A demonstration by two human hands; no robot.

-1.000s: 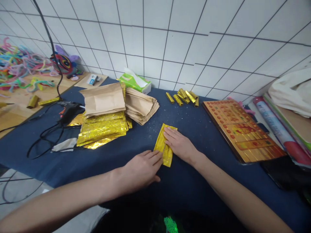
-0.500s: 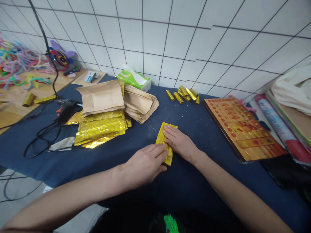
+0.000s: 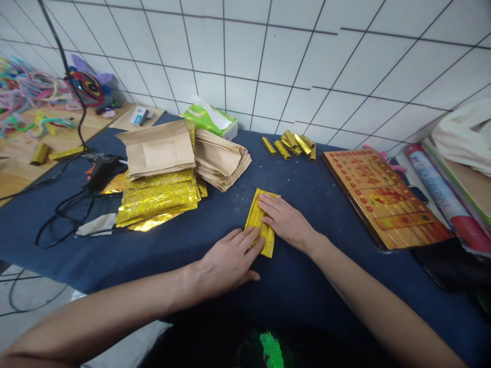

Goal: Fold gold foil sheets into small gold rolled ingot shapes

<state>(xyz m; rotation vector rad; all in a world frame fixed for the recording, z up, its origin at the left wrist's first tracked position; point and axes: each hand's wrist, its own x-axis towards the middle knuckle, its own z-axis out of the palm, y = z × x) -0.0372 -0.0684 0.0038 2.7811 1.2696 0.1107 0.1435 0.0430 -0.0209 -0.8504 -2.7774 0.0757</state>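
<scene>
A folded gold foil sheet lies on the dark blue tablecloth in front of me. My left hand rests flat at its near left edge, fingers stretched onto the foil. My right hand lies flat over the sheet's right side, fingers extended and pressing it down. Neither hand grips anything. Left of them sits a stack of gold foil sheets with a brown paper pile on top.
More brown paper and a green tissue box sit behind. Several rolled gold pieces lie near the wall. A printed gold board lies right. A black glue gun with cables lies left.
My left hand slid forward and right onto the near end of the foil sheet. The right hand stayed pressed on it. The view shifted slightly.
</scene>
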